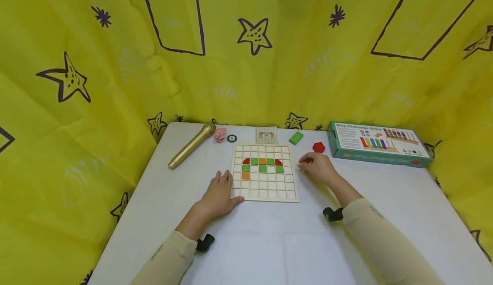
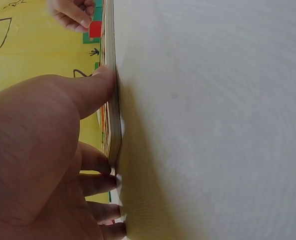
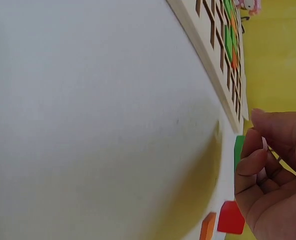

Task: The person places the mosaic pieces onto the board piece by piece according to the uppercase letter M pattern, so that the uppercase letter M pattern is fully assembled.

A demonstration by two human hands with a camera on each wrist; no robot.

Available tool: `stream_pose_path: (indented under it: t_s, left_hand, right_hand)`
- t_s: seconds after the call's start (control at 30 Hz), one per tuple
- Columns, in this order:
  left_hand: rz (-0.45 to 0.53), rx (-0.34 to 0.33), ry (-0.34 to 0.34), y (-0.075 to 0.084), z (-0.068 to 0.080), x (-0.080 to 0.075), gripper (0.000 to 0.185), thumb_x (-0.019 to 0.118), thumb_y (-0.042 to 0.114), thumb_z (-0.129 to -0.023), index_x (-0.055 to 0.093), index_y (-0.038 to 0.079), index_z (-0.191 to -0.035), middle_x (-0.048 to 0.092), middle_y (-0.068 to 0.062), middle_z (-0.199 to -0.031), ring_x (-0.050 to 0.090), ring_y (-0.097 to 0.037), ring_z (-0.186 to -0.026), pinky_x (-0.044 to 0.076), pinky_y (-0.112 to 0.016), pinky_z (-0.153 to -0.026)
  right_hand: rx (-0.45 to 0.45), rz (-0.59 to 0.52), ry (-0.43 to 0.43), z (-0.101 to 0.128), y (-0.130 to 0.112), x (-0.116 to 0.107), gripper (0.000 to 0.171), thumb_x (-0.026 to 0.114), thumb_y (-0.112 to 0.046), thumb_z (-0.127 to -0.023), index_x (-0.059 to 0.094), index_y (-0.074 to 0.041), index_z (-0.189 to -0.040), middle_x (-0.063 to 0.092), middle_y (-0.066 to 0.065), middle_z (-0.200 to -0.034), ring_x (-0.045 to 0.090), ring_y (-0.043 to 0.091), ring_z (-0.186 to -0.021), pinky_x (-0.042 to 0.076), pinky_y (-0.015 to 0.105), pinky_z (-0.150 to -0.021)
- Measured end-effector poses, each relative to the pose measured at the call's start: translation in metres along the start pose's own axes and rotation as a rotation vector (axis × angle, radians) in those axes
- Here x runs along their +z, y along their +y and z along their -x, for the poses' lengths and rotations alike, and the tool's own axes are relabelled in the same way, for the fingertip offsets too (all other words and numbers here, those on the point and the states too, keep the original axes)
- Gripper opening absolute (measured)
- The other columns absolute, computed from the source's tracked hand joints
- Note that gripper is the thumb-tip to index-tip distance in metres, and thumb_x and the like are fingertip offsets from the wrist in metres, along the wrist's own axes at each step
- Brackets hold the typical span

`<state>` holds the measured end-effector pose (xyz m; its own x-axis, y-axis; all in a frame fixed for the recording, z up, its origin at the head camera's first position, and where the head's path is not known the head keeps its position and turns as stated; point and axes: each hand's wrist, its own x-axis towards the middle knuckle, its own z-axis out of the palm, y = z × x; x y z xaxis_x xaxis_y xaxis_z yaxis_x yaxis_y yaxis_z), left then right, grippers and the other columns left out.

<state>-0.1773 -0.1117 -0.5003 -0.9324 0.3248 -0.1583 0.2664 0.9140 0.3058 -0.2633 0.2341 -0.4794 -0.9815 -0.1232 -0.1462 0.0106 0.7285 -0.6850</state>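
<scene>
A pale wooden grid board lies flat on the table, with green, orange and red tiles set in its upper and middle rows. My left hand rests at its lower left corner. In the left wrist view the thumb presses the board's near edge, and the fairly straight fingers reach past the corner. Off the board's right side is my right hand, fingers curled, thumb tip against the index finger; nothing shows between them. Close by it are a red piece, an orange piece and a green piece.
Behind the board lies a small pattern card. A gold microphone, a pink toy and a dark round disc are at the back left. A green game box stands back right, before a yellow curtain.
</scene>
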Motion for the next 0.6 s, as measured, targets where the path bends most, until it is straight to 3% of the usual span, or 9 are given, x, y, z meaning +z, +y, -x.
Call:
stream_pose_path:
  t_s: [0.6]
  left_hand:
    - [-0.003,0.007,0.007,-0.001,0.001,0.0,0.089,0.06,0.053,-0.097,0.032,-0.01,-0.152,0.025,-0.026,-0.161,0.015,-0.049,-0.148,0.022,-0.057,-0.117]
  right_hand:
    - [0.052,0.02,0.023,0.007,0.027,-0.023,0.023,0.068,-0.017,-0.096,0.068,0.001,-0.111,0.066,0.013,-0.096,0.057,0.028,-0.087,0.051,0.031,-0.074]
